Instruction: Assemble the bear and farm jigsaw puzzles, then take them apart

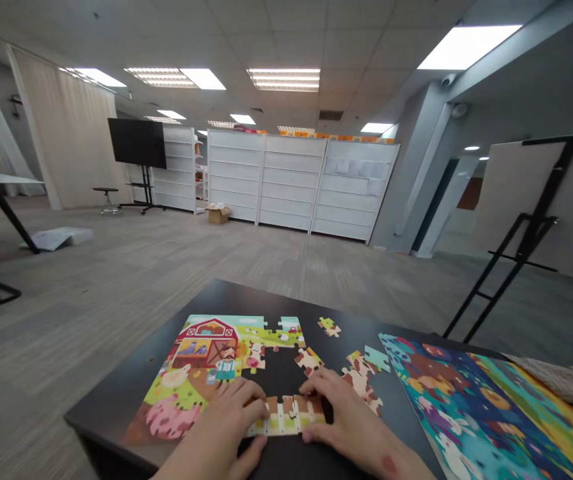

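A joined strip of jigsaw puzzle pieces (283, 419), brown above with a white fence below, lies at the table's front. My left hand (233, 420) grips its left end, fingers on top and thumb at the lower edge. At the right end my right hand (339, 413) has its fingers and thumb closed around the strip. Left and beyond is the partly joined farm puzzle (211, 373), with a barn, a farmer and a pig. A dark gap lies between it and the strip. Loose cow-patterned pieces (359, 377) sit beyond my right hand, near a light-blue piece (377, 358).
Small joined pieces (329, 327) lie at the table's far side. Colourful picture sheets (466, 400) cover the right of the black table (136, 360). Beyond stand an easel-like stand (511, 260), white shelving (286, 180) and a screen on wheels (137, 143).
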`<state>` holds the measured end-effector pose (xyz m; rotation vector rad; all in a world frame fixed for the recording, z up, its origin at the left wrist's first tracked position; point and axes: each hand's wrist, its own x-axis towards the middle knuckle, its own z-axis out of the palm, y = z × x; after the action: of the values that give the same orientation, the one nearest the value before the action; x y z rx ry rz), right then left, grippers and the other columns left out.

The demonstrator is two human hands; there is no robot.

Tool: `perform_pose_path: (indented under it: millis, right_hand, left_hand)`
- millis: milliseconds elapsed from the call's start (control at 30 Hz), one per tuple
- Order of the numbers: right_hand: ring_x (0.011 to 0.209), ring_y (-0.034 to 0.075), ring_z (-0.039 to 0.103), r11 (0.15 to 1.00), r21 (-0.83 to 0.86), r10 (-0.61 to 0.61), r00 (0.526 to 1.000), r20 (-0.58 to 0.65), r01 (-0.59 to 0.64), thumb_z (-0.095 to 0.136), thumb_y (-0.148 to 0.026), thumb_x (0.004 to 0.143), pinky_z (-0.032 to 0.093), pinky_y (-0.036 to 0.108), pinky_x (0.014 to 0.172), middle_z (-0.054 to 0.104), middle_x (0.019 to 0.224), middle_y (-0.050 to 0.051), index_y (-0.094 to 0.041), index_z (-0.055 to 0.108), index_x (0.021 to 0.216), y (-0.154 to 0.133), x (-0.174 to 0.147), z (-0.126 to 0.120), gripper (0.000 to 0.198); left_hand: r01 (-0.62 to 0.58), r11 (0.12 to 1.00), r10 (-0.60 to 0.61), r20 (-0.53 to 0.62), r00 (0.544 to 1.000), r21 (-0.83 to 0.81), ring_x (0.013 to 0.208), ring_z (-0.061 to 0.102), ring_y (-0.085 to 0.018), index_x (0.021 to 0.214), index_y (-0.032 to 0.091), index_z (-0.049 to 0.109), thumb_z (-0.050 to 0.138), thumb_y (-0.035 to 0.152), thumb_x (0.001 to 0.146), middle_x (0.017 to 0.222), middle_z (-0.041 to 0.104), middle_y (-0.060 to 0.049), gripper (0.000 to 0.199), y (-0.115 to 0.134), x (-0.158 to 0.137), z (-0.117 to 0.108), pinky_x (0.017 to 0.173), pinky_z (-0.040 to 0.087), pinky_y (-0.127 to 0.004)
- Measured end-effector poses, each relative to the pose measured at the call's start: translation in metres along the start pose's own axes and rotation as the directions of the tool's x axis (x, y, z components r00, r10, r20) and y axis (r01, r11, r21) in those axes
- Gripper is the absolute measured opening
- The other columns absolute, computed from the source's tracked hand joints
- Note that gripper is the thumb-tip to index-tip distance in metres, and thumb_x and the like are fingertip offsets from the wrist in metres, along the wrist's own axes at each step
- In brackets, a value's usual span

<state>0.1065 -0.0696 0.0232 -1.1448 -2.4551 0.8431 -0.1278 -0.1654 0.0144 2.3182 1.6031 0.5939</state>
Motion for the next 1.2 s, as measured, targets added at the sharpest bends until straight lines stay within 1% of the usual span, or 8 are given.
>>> perform_pose_path:
  millis: [67, 200, 300, 467, 633, 833, 1000, 1200]
  right_hand:
    - [0.107, 0.024, 0.059, 1.000, 0.014, 0.002, 0.997, -0.079, -0.001, 0.083, -0.032, 0.068, 0.048, 0.033, 0.091, 0.062, 0.119, 0.004, -0.025, 0.064, 0.115, 0.004, 0.001, -0.005, 0.051]
    - [0.097, 0.023, 0.063, 0.998, 0.042, 0.065, 0.926, -0.372, -0.053, 0.046, -0.031, 0.093, 0.052, 0.035, 0.079, 0.065, 0.112, 0.007, -0.024, 0.058, 0.121, 0.025, 0.008, -0.018, 0.031]
    - [0.097, 0.023, 0.064, 0.997, -0.011, 0.064, 0.882, -0.468, -0.078, 0.037, -0.023, 0.093, 0.053, 0.038, 0.083, 0.066, 0.109, 0.009, -0.021, 0.060, 0.120, 0.041, 0.016, -0.018, 0.035]
    - [0.119, 0.027, 0.055, 0.980, -0.198, -0.033, 0.942, -0.335, -0.036, 0.050, -0.031, 0.093, 0.041, 0.045, 0.106, 0.064, 0.126, 0.010, -0.021, 0.063, 0.127, 0.044, 0.027, 0.001, 0.038]
    - [0.115, 0.028, 0.056, 0.970, -0.239, -0.009, 0.968, -0.251, -0.053, 0.054, -0.030, 0.092, 0.040, 0.045, 0.102, 0.068, 0.121, 0.009, -0.021, 0.071, 0.109, 0.039, 0.031, 0.005, 0.027]
    - [0.097, 0.023, 0.061, 0.998, -0.013, 0.060, 0.956, -0.289, -0.067, 0.064, -0.027, 0.081, 0.046, 0.036, 0.087, 0.068, 0.103, 0.005, -0.020, 0.067, 0.110, 0.039, 0.029, 0.000, 0.030]
    - [0.074, 0.017, 0.058, 0.981, 0.190, 0.084, 0.957, -0.278, -0.031, 0.051, -0.028, 0.088, 0.048, 0.030, 0.071, 0.060, 0.082, 0.000, -0.020, 0.060, 0.132, 0.041, 0.030, 0.002, 0.046]
    - [0.078, 0.017, 0.061, 0.974, 0.225, 0.073, 0.973, -0.219, -0.023, 0.055, -0.025, 0.084, 0.051, 0.030, 0.073, 0.065, 0.092, 0.003, -0.020, 0.069, 0.116, 0.036, 0.025, 0.008, 0.035]
  left_hand:
    - [-0.005, 1.000, 0.005, -0.026, 1.000, 0.019, 0.107, 0.057, -0.025, 0.098, 0.024, 0.062, 0.057, 0.009, 0.082, 0.115, 0.062, -0.004, 0.022, -0.001, 0.000, 0.001, 0.092, 0.047, -0.039]
    - [-0.049, 0.997, 0.054, -0.068, 0.996, 0.067, 0.113, 0.055, -0.027, 0.112, 0.025, 0.062, 0.062, 0.011, 0.078, 0.124, 0.061, -0.005, 0.036, -0.002, 0.004, 0.008, 0.096, 0.046, -0.040]
    - [-0.182, 0.977, 0.181, 0.019, 0.983, 0.113, 0.115, 0.055, -0.030, 0.126, 0.026, 0.057, 0.071, 0.024, 0.079, 0.132, 0.061, -0.006, 0.049, 0.000, 0.012, 0.020, 0.096, 0.047, -0.042]
    - [-0.283, 0.937, 0.284, 0.027, 0.959, 0.204, 0.116, 0.057, -0.028, 0.128, 0.030, 0.058, 0.056, 0.025, 0.097, 0.133, 0.064, -0.003, 0.031, 0.003, 0.018, 0.044, 0.099, 0.045, -0.040]
    - [-0.287, 0.932, 0.286, 0.039, 0.957, 0.221, 0.116, 0.059, -0.028, 0.129, 0.029, 0.058, 0.056, 0.020, 0.098, 0.134, 0.064, -0.002, 0.033, 0.005, 0.015, 0.043, 0.098, 0.046, -0.038]
    - [-0.282, 0.923, 0.281, 0.044, 0.959, 0.261, 0.117, 0.059, -0.030, 0.139, 0.029, 0.052, 0.052, 0.018, 0.098, 0.137, 0.062, -0.007, 0.042, 0.003, 0.017, 0.046, 0.098, 0.047, -0.041]
    - [-0.279, 0.921, 0.279, 0.041, 0.959, 0.273, 0.121, 0.056, -0.029, 0.135, 0.032, 0.056, 0.050, 0.021, 0.100, 0.141, 0.059, -0.006, 0.036, 0.000, 0.017, 0.052, 0.099, 0.047, -0.041]
    - [-0.301, 0.903, 0.304, 0.041, 0.952, 0.308, 0.118, 0.059, -0.030, 0.132, 0.026, 0.057, 0.054, 0.020, 0.099, 0.137, 0.062, -0.006, 0.033, 0.005, 0.017, 0.047, 0.095, 0.047, -0.041]
